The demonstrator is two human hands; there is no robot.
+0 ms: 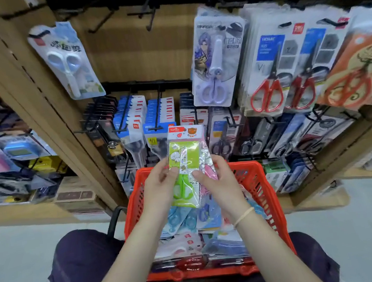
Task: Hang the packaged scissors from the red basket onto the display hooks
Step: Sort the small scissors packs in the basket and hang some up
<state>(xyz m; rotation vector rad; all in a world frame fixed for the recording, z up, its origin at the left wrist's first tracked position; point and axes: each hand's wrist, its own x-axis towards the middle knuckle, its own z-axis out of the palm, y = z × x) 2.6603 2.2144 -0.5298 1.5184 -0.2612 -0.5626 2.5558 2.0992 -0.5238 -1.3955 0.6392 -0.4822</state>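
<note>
Both my forearms reach forward over the red basket [264,192], palms turned inward. My left hand [160,186] pinches the green scissors pack [183,164] on its left edge, thumb over the front. My right hand [219,183] grips the right edge, fingers curled behind. The pack stands upright between my fingers, long axis vertical, header card up, scissor handles down. Empty display hooks [149,10] sit well above my fingertips.
</note>
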